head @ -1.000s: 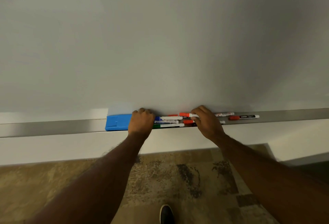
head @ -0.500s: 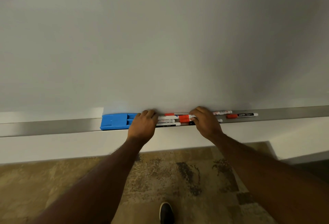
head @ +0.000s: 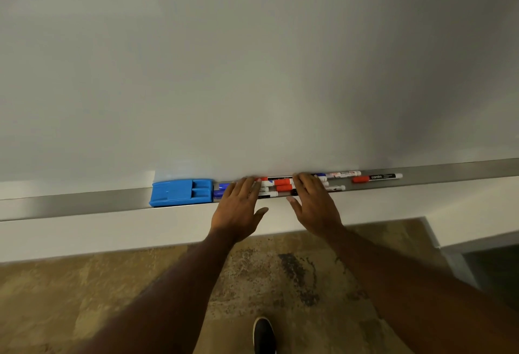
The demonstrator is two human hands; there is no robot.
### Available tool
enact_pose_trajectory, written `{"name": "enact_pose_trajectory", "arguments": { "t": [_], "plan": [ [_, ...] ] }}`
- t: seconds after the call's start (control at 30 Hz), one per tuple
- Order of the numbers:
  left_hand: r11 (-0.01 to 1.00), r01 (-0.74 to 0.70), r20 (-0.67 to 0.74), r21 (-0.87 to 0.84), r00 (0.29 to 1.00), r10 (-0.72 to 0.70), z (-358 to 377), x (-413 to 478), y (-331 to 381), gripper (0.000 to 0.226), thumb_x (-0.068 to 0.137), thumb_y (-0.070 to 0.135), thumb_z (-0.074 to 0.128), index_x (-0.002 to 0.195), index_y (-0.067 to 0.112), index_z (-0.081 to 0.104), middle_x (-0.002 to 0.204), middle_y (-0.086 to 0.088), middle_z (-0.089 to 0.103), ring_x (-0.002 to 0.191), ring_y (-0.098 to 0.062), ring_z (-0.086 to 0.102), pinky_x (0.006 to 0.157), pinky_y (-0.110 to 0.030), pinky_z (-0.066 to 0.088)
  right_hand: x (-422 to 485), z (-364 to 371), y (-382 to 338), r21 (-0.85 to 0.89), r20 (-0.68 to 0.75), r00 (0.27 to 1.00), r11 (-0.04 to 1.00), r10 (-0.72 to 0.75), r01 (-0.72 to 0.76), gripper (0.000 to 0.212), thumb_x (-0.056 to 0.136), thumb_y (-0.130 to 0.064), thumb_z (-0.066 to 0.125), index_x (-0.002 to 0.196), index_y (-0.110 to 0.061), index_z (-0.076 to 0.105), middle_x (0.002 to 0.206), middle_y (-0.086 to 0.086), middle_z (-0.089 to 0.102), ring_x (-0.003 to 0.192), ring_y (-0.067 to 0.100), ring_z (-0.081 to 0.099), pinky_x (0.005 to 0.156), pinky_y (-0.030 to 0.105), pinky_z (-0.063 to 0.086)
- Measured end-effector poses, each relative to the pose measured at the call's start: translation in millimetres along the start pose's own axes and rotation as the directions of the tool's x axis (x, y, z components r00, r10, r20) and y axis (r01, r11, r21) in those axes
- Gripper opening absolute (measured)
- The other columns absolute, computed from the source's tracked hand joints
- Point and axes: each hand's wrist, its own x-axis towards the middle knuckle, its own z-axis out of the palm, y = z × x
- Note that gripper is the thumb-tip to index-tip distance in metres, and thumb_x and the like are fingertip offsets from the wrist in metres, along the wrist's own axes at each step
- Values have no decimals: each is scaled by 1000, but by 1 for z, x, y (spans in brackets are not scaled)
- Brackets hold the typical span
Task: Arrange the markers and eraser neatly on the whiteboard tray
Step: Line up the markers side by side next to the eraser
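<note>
A blue eraser [head: 181,192] lies on the metal whiteboard tray [head: 84,202], left of centre. Just right of it, several markers [head: 280,185] with red, blue and black caps lie bunched side by side. My left hand [head: 238,207] rests flat, fingers spread, on the left end of the bunch. My right hand [head: 314,202] lies flat on its right end. Neither hand grips anything. A lone red-capped marker with a black barrel [head: 377,177] lies farther right, apart from the bunch.
The whiteboard [head: 252,72] fills the upper view. Below the tray is a white wall strip, then patterned brown carpet [head: 84,283]. My dark shoe [head: 264,334] shows at the bottom. A wall corner [head: 438,235] juts out at the right.
Both hands have opened from curled fingers to flat, spread palms over the marker bunch. The eraser now shows fully, clear of my left hand.
</note>
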Motion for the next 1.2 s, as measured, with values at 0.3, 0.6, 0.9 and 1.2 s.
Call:
{"name": "enact_pose_trajectory", "arguments": {
  "t": [0.3, 0.6, 0.9, 1.2],
  "plan": [
    [998, 38, 51, 49, 998, -40, 9, -1, 6, 82, 94, 64, 23, 154, 12, 3, 164, -10, 5, 151, -27, 1, 123, -47, 10, -3, 10, -1, -4, 46, 999, 1000, 0, 0, 76, 93, -60, 21, 147, -7, 29, 155, 15, 32, 146, 30, 23, 119, 42, 15],
    [994, 91, 41, 53, 995, -93, 7, -1, 4, 81, 94, 64, 25, 154, 12, 7, 163, -11, 10, 150, -28, 4, 122, -48, 11, -4, 13, 1, -1, 40, 999, 1000, -15, 15, 71, 93, -49, 44, 148, -6, 27, 155, 16, 30, 146, 32, 21, 119, 46, 18],
    [996, 62, 43, 59, 997, -65, 12, -4, 3, 82, 94, 64, 24, 154, 15, -2, 164, -11, -5, 150, -29, -8, 122, -50, 6, -4, 14, 2, -23, 64, 998, 1000, -14, 16, 73, 92, -46, 51, 150, -11, 24, 158, 12, 25, 148, 29, 15, 120, 45, 11],
    [992, 85, 45, 95, 995, -90, 25, -10, -1, 86, 92, 69, 18, 153, 16, -10, 161, -10, -18, 147, -28, -18, 120, -50, -4, -9, 19, -3, -55, 79, 996, 998, 35, -31, 81, 90, -65, 27, 152, -17, 10, 162, 8, 5, 150, 26, 0, 121, 46, 1]
  ]
}}
